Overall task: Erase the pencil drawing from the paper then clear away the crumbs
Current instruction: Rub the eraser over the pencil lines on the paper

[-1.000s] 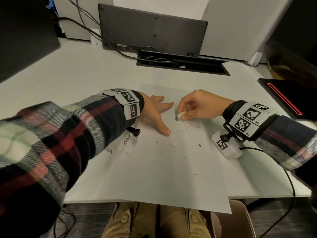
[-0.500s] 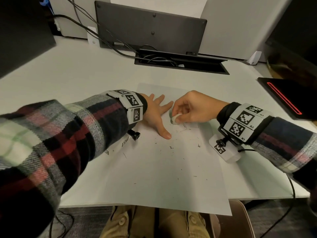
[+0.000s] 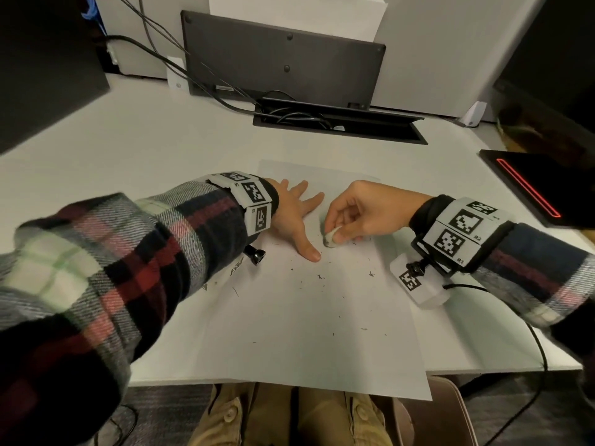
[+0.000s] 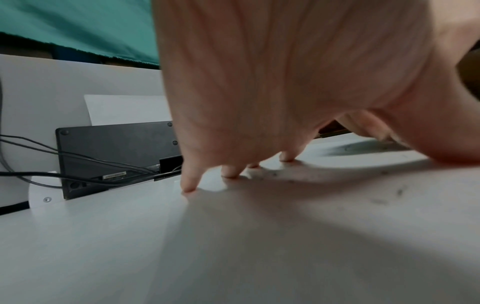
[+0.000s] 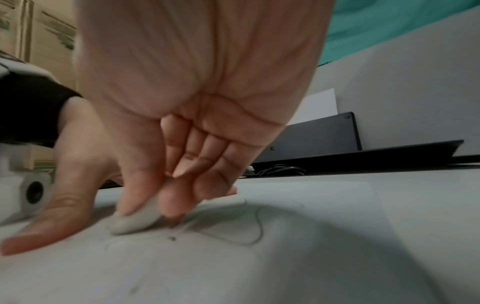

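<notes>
Eraser (image 3: 331, 237), pinched in our right hand (image 3: 363, 209), shifted toward frame centre. Left hand (image 3: 294, 217) spread flat on paper (image 3: 289, 333). Pencil lines (image 5: 255, 226) partly remain; crumbs (image 3: 320, 277) uncleared.

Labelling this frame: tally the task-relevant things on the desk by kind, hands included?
Hands: 2, left hand flat on the sheet, right hand pinching the eraser
Paper sheet: 1
Eraser: 1
Pencil drawing, partly erased: 1
Crumbs: scattered, too many to count
Total: 5, crumbs aside
</notes>
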`<state>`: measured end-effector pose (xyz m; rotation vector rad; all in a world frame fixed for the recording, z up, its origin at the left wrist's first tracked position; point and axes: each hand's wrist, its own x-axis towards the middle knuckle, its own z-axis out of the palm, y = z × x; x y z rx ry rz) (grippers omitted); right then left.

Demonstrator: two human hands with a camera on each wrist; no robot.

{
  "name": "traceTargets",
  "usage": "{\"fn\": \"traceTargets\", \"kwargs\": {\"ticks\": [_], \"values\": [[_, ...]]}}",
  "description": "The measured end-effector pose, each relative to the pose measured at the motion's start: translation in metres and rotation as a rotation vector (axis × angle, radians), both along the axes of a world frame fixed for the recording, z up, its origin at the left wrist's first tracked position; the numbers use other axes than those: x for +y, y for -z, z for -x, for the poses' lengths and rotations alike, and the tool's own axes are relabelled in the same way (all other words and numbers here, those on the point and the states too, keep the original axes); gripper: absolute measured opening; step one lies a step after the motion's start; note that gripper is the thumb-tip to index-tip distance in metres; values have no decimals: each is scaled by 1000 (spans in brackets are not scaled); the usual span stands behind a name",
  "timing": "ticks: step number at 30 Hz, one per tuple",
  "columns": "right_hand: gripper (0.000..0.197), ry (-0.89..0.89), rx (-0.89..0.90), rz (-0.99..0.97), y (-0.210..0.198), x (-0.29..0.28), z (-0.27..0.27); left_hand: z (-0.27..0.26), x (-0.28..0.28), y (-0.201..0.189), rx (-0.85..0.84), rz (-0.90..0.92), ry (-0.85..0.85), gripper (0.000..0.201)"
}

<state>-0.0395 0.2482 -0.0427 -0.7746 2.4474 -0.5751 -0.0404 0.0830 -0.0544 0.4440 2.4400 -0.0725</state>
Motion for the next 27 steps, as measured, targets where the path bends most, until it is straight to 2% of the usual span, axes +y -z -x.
{"fn": "traceTargets", "kwargs": {"ticks": [5, 9, 13, 21, 25, 27], "values": [[8, 109, 144, 68, -2, 6, 15, -2, -3, -2, 20, -33, 2, 117], [10, 41, 156, -28, 3, 7, 15, -2, -5, -5, 23, 13, -4, 116], [9, 39, 192, -31, 5, 3, 19, -3, 1, -9, 10, 28, -16, 112], [10, 88, 157, 9, 7, -8, 18, -2, 6, 1, 30, -15, -27, 115], [11, 29, 21, 11, 4, -9, 8, 2, 4, 6, -4, -19, -36, 119], [11, 23, 126, -7, 6, -11, 11, 2, 3, 6, -14, -19, -37, 119]]}}
